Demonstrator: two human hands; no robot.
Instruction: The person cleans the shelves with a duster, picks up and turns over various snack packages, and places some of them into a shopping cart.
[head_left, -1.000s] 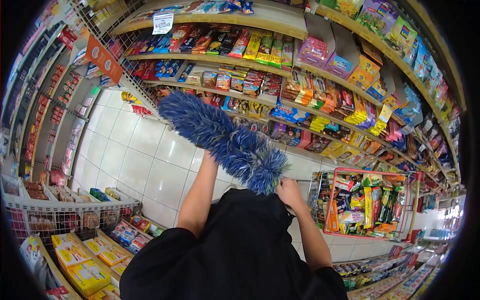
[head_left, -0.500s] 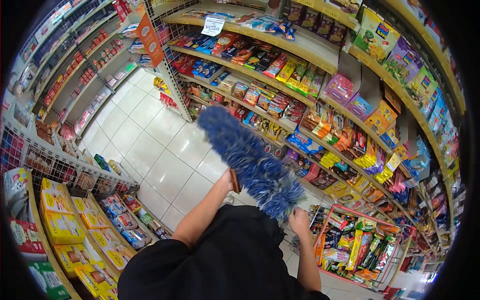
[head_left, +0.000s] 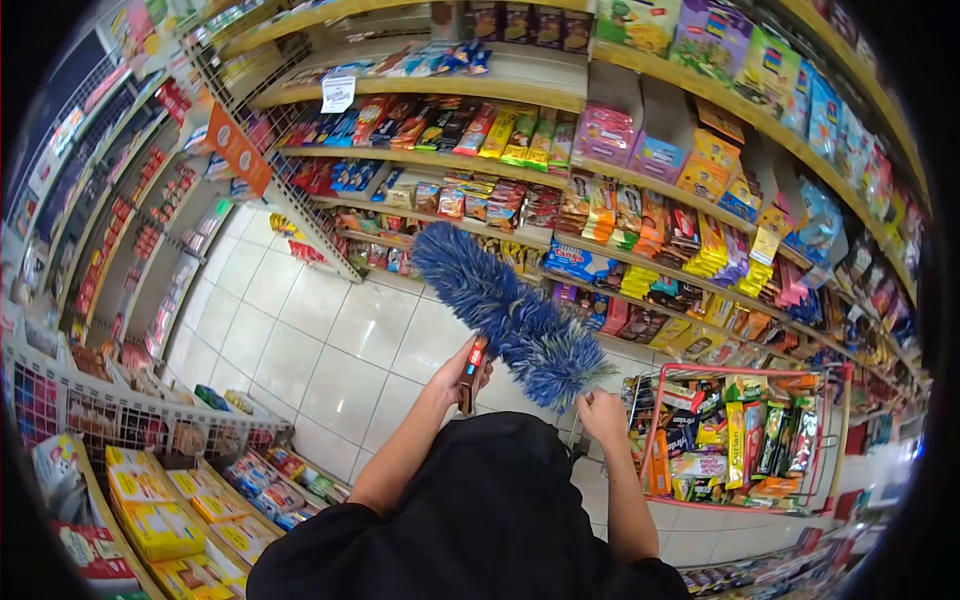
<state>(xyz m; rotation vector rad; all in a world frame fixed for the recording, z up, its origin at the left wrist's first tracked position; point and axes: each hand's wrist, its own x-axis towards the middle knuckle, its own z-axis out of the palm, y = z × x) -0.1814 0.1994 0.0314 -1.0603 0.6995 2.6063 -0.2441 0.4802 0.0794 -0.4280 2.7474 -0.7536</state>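
My left hand [head_left: 458, 377] is closed around a small brown and red packet [head_left: 473, 368], held upright beside the duster. In my right hand [head_left: 602, 414], the fingers are closed at the lower right end of a fluffy blue duster [head_left: 510, 320]; its handle is hidden. The duster slants up and left across the middle of the view, its upper end in front of the lowest snack shelves. Its fibres partly overlap the area beside my left hand.
Shelves [head_left: 420, 158] of chocolate bars and snacks run across the top and right. A red-rimmed basket [head_left: 655, 440] full of bars stands at the right. Yellow boxes [head_left: 165, 530] line the lower left, near a white wire rack [head_left: 200, 415]. White tiles [head_left: 340, 385] cover the floor.
The view has turned, so the shelves appear shifted left and more level. The packet in my left hand now shows its red front. The duster remains in my right hand.
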